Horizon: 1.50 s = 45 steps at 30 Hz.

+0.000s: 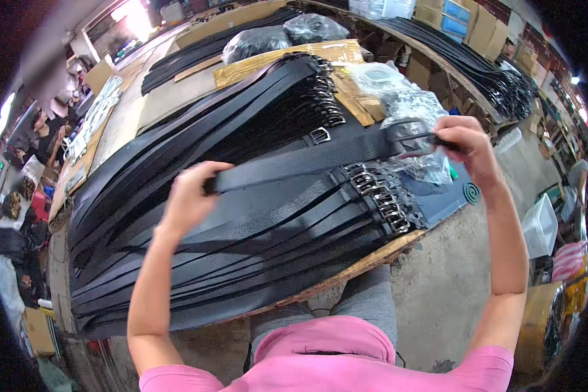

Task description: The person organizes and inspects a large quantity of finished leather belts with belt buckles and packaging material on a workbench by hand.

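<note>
A black leather belt (300, 160) is stretched above the table between my two hands. My left hand (193, 196) pinches its strap, with something dark at the fingertips. At the buckle end, my right hand (469, 144) has its fingers closed on the belt beside the blurred buckle. Beneath lies a pile of black belts (274, 261), their metal buckles (380, 199) lined up on the right. Farther back a second stack of belts (242, 108) has its buckles bunched at the right end. Between the piles, a single silver buckle (320, 135) shows.
Clear plastic wrapping (415, 104) and cardboard pieces (356, 98) lie behind the belts. Black plastic bags (258, 44) sit farther back. Another table on the right bears more black belts (464, 59). A white plastic bin (539, 225) stands on the floor at right.
</note>
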{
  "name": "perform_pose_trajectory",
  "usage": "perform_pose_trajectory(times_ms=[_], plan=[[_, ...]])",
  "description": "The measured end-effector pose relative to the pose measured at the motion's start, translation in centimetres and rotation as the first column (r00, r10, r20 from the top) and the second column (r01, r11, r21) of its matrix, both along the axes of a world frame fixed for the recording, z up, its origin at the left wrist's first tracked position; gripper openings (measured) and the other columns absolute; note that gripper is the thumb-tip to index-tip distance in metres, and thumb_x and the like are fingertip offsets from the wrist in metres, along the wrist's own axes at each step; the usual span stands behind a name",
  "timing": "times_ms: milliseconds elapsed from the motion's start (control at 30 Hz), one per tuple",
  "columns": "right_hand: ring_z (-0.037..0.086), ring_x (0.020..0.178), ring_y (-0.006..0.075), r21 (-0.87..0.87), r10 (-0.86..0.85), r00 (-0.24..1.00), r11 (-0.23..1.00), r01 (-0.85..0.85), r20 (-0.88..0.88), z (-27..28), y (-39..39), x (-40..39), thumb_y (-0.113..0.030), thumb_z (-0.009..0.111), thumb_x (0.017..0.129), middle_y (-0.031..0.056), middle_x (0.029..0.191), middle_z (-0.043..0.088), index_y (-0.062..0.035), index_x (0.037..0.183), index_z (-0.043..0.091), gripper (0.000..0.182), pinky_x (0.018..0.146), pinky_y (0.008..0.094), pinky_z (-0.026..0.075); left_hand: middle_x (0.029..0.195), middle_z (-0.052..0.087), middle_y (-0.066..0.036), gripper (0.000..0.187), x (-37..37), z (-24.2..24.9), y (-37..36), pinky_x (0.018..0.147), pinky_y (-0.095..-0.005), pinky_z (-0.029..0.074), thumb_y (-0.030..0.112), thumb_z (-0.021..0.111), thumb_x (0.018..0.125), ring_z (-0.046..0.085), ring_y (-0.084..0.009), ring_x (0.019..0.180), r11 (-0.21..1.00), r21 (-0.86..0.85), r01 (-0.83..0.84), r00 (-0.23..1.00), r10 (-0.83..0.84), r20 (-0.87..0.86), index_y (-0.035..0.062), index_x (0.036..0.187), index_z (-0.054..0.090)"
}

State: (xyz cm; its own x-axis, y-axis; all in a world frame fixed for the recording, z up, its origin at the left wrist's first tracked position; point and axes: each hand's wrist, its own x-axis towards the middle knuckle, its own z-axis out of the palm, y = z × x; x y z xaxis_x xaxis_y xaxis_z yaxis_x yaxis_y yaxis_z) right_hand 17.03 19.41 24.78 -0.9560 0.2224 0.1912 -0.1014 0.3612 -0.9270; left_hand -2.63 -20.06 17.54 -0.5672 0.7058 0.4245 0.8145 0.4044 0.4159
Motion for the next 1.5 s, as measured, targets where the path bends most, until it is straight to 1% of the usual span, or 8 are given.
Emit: perform_pose_trajectory(times_ms=[267,500,567,800,967,1067,1267,1500], plan=[[0.046,0.05,-0.0018,-0.136,-0.155,0.986,0.978,0.161,0.054,-0.7,6.8,-0.8,-0.026,0.066,0.083,-0.0061,0.064,0.057,-0.0035,0.083,0.067,0.023,0.041,0.0153,0.029,0.095,0.063,-0.016,0.04,-7.0,1.7,-35.1,0.085,-0.0389,0.043,-0.012,0.055,0.062,0.055,-0.0344,0.098,0.499,-0.095,-0.861,0.464,0.698,-0.545,0.0043,0.098,0.063],[0.032,0.046,-0.0007,-0.045,-0.124,0.978,0.99,0.134,0.169,-5.3,6.7,-5.3,-0.033,0.068,0.077,-0.0095,0.058,0.046,-0.0097,0.072,0.065,0.024,0.04,0.019,0.018,0.119,0.058,-0.016,0.054,-5.9,7.6,-63.0,0.093,-0.0379,0.043,-0.012,0.046,0.075,0.055,-0.0336,0.108,0.386,0.105,-0.917,0.336,0.886,-0.32,0.0082,0.125,0.05],[0.034,0.047,0.0002,-0.007,-0.048,0.96,0.999,0.053,0.275,-6.6,5.5,-6.5,-0.024,0.066,0.081,-0.0078,0.057,0.043,-0.0092,0.062,0.056,0.026,0.04,0.0164,0.02,0.131,0.05,-0.014,0.059,-7.7,9.0,-77.1,0.086,-0.0371,0.048,-0.011,0.04,0.08,0.058,-0.0293,0.104,0.38,-0.094,-0.92,0.36,0.73,-0.58,0.0122,0.135,0.04],[0.034,0.045,0.0007,0.072,0.113,0.905,0.985,-0.156,0.41,-10.3,0.3,-9.7,-0.034,0.071,0.076,-0.007,0.05,0.045,-0.0108,0.053,0.057,0.036,0.043,0.0201,0.02,0.136,0.041,-0.019,0.064,-2.3,5.3,-77.7,0.097,-0.0388,0.039,-0.013,0.041,0.077,0.046,-0.0346,0.118,-0.11,0.029,-0.993,-0.098,0.699,-0.709,0.0094,0.137,0.036],[0.043,0.051,0.004,0.231,0.086,0.89,0.951,-0.208,0.449,-13.2,1.7,-10.4,-0.037,0.07,0.078,-0.0042,0.053,0.052,-0.0057,0.06,0.063,0.037,0.045,0.0225,0.028,0.143,0.029,-0.022,0.07,-4.4,-9.8,-76.6,0.103,-0.0428,0.033,-0.014,0.04,0.078,0.038,-0.0396,0.125,0.233,0.264,-0.936,0.091,0.885,-0.456,0.0114,0.142,0.027],[0.046,0.053,0.0046,0.343,-0.008,0.818,0.91,-0.233,0.576,-11.5,0.8,-9.3,-0.042,0.069,0.078,-0.0023,0.056,0.055,-0.0039,0.065,0.066,0.04,0.048,0.0229,0.033,0.143,0.028,-0.022,0.061,-0.9,-17.1,-69.8,0.105,-0.043,0.03,-0.007,0.041,0.082,0.035,-0.0392,0.127,-0.282,-0.476,-0.833,0.082,0.787,-0.611,0.0076,0.14,0.029],[0.063,0.07,0.0203,0.482,-0.162,0.962,0.875,0.037,0.22,-12.8,7.5,-10.4,-0.027,0.069,0.075,0.0123,0.076,0.067,-0.0012,0.084,0.069,0.027,0.067,0.033,0.048,0.132,0.038,-0.023,0.054,2.7,-19.4,-63.7,0.103,-0.0432,0.031,-0.007,0.046,0.077,0.038,-0.0393,0.123,-0.281,-0.616,-0.736,0.056,0.881,-0.469,0.002,0.13,0.039],[0.062,0.084,0.0368,0.904,-0.543,0.838,0.383,0.192,0.051,-20.3,13.7,-11.3,-0.005,0.061,0.066,0.0218,0.082,0.064,-0.0011,0.079,0.067,0.015,0.077,0.0423,0.05,0.119,0.051,-0.024,0.047,-1.6,-14.7,-61.2,0.102,-0.0433,0.033,-0.007,0.053,0.072,0.043,-0.0393,0.118,0.021,-0.537,-0.843,0.315,0.83,-0.461,-0.0046,0.119,0.05]])
